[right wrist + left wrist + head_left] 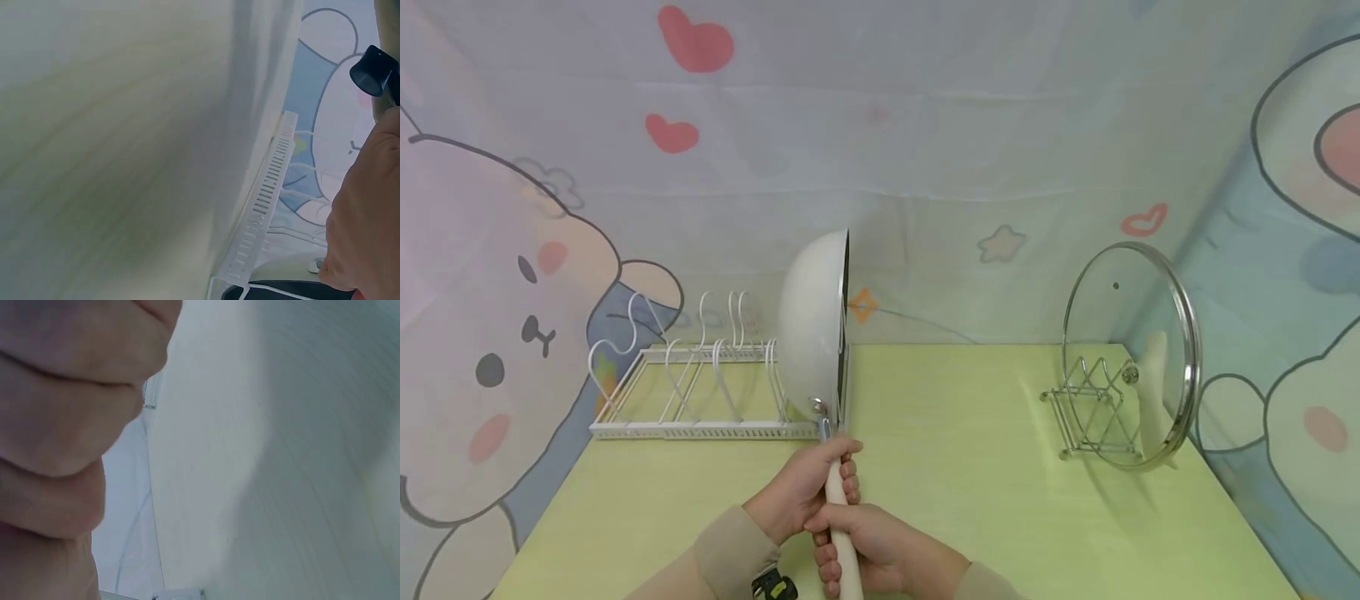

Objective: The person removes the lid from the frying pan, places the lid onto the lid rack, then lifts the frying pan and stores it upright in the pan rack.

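Observation:
Both hands hold the long cream handle (846, 554) of a white wok (808, 325) in the head view. The left hand (805, 487) grips it nearer the bowl, and the right hand (876, 542) grips just below. The wok stands on edge, its dark inside facing right, over the right end of a white wire rack (700, 431). Whether it rests on the rack I cannot tell. Curled fingers (56, 419) fill the left side of the left wrist view. The right wrist view shows part of the wok's dark inside (294, 289) beside the rack's slotted rail (265, 187).
On the right of the pale green table (955, 433), a glass lid (1187, 358) with a metal rim stands upright in a small metal wire rack (1093, 408). A cloth backdrop (925, 167) with cartoon prints hangs behind the table and at its sides.

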`<state>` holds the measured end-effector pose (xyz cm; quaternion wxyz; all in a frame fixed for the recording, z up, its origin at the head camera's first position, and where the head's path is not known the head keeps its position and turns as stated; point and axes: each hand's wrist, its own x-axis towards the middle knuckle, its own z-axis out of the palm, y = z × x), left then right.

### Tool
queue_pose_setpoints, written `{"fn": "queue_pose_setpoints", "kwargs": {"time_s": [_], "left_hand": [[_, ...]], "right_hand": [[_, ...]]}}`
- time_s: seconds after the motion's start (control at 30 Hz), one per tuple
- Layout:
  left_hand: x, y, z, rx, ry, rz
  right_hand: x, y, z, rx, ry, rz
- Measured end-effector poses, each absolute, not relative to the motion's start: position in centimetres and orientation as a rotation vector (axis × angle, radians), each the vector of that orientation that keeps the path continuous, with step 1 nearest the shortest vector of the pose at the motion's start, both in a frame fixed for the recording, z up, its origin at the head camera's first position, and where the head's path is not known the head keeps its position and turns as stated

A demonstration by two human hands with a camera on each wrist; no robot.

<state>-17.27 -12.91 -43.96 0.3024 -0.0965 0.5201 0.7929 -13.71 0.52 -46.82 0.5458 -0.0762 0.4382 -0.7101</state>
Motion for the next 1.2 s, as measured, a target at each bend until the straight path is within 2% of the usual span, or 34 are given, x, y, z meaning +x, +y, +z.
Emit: {"fn": "queue_pose_setpoints", "kwargs": {"time_s": [0.27, 0.5, 0.73, 1.2], "left_hand": [[-17.1, -12.9, -44.1, -0.213, 1.544, 2.057], [-16.7, -13.5, -44.5, -0.193, 1.793, 2.031], [-16.1, -14.6, -44.8, -0.101, 2.059, 1.884], [-15.6, -15.3, -44.9, -0.022, 2.103, 1.86]], "right_hand": [[-13.5, 0.9, -46.7, -0.226, 1.386, -1.668], [-13.4, 2.0, -46.1, -0.391, 1.829, -1.505], [-14.0, 4.6, -45.9, -0.467, 2.017, -1.408], [-16.3, 10.8, -45.1, -0.412, 2.161, -1.38]]}}
